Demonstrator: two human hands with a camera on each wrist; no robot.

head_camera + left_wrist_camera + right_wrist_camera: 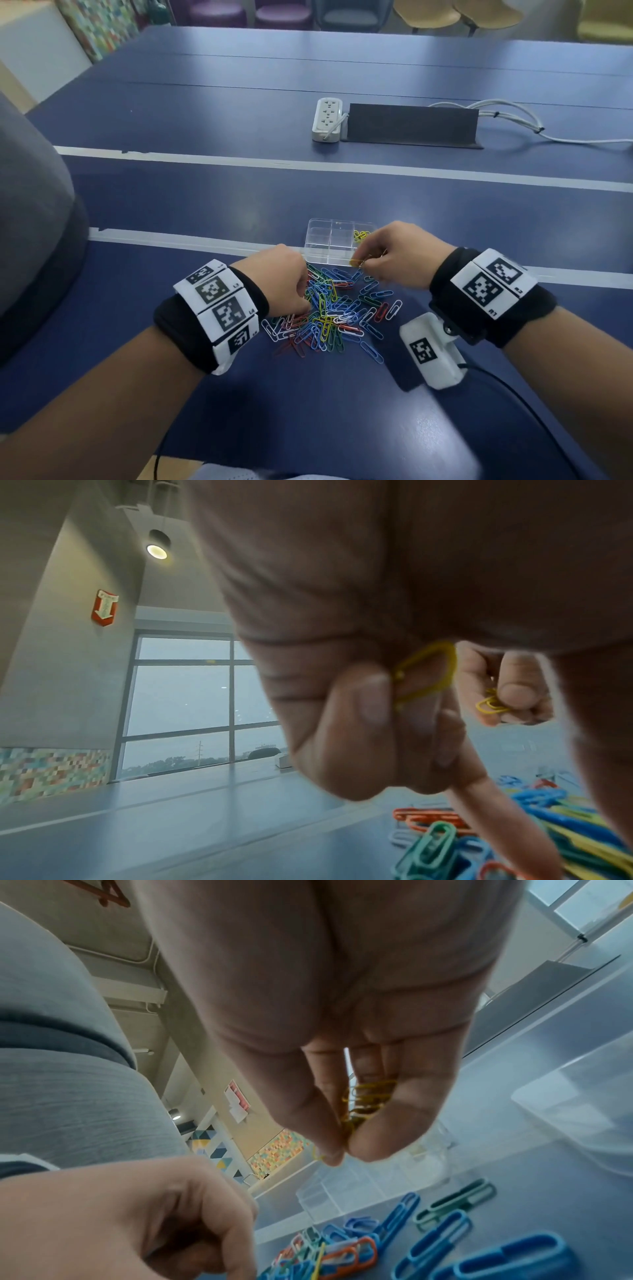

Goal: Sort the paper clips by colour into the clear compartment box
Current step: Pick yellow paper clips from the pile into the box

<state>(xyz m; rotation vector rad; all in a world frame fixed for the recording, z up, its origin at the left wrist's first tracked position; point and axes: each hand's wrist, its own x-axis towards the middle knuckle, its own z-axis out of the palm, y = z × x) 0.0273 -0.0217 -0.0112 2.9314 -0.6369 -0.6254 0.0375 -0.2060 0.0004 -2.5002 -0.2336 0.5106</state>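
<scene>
A heap of paper clips (337, 313) in blue, green, red, white and yellow lies on the blue table. Behind it stands the clear compartment box (334, 241), with yellow clips (361, 235) in its far right compartment. My left hand (291, 284) hovers over the heap's left edge and pinches a yellow clip (424, 673) between thumb and fingers. My right hand (387, 255) is above the box's near right corner. It holds a bunch of yellow clips (366, 1102) in its curled fingers, one of which shows as a yellow clip (357, 262) at its fingertips.
A white power strip (327, 118) and a dark cable cover (411, 125) sit further back on the table, with white cables (513, 118) running right. A grey rounded object (30, 212) is at the left. White tape lines (308, 166) cross the tabletop.
</scene>
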